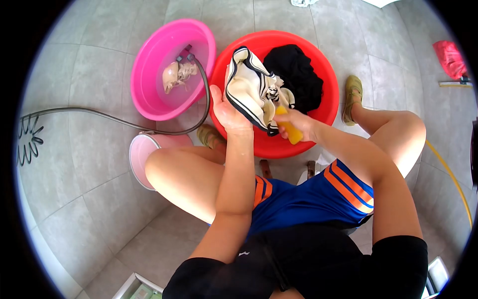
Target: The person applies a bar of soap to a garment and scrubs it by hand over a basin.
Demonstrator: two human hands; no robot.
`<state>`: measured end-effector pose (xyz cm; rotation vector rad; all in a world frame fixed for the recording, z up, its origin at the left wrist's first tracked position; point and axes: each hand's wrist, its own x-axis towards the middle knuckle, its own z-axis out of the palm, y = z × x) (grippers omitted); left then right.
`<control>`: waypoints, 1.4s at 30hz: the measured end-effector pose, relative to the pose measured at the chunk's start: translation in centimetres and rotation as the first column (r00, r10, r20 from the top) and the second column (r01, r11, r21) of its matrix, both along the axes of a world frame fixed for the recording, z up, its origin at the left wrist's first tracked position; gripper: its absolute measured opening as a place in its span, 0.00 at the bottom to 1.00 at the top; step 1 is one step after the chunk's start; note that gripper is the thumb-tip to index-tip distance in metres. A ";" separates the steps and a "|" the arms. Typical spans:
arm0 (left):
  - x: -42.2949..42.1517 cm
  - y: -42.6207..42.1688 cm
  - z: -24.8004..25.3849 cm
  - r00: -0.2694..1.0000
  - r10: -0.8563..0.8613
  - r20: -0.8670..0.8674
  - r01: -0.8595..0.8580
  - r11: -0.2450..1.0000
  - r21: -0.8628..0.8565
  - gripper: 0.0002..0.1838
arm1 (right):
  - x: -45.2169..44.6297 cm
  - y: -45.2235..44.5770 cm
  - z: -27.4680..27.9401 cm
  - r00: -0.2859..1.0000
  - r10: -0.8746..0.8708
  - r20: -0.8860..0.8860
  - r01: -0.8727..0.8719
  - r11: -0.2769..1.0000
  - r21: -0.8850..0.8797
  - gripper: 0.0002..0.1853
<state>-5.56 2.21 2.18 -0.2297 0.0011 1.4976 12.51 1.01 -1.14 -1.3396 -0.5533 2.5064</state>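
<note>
Over the red basin [326, 117], my left hand [231, 113] supports a cream garment with black trim [249, 82]. The thumb sticks out at the left, and the garment hides the other fingers. My right hand [301, 124] is closed around a yellow bar-shaped thing [291, 133] at the garment's lower right edge. Whether it is a soap bar or a brush is not clear. Dark crumpled cloth [296, 74] lies in the right part of the red basin.
To the left, a pink basin [142, 92] holds cloudy water, a beige garment [174, 74] and the end of a grey hose [109, 112]. A pale pink bucket [139, 162] is by my left knee. A yellow hose [450, 172] runs along the right.
</note>
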 end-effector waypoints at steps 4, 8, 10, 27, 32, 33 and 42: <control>-0.4 0.1 0.4 0.997 -0.018 0.077 0.016 1.000 0.025 0.31 | 0.1 1.6 0.9 0.997 -0.067 -0.029 0.068 0.997 0.047 0.15; -1.8 0.6 0.2 0.991 0.036 -0.131 -0.043 0.998 -0.050 0.26 | -0.1 3.2 5.4 0.948 -0.178 -0.262 0.221 0.965 0.142 0.22; -1.0 1.0 -1.4 0.895 0.067 -0.441 -0.130 0.985 -0.116 0.26 | 0.0 4.1 9.4 0.897 -0.175 -0.407 0.284 0.932 0.226 0.20; 4.9 -1.7 -4.8 0.902 -0.107 -0.417 0.037 0.984 -0.172 0.32 | -4.5 2.8 7.0 0.706 -0.517 0.484 -0.683 -0.318 0.657 0.20; 4.6 -0.7 -2.1 0.901 -0.155 -0.406 0.091 0.981 -0.173 0.30 | -5.6 -1.1 7.2 0.842 -0.368 0.393 -0.511 -0.313 0.801 0.15; 4.7 -0.6 -0.9 0.902 -0.182 -0.391 0.115 0.975 -0.189 0.29 | -5.7 -0.7 6.7 0.874 -0.363 0.325 -0.440 -0.302 0.846 0.13; 3.4 -1.1 -6.8 0.924 -0.030 -0.382 0.186 0.906 0.380 0.24 | -5.8 -1.6 7.2 0.831 -0.388 0.400 -0.536 -0.361 0.764 0.19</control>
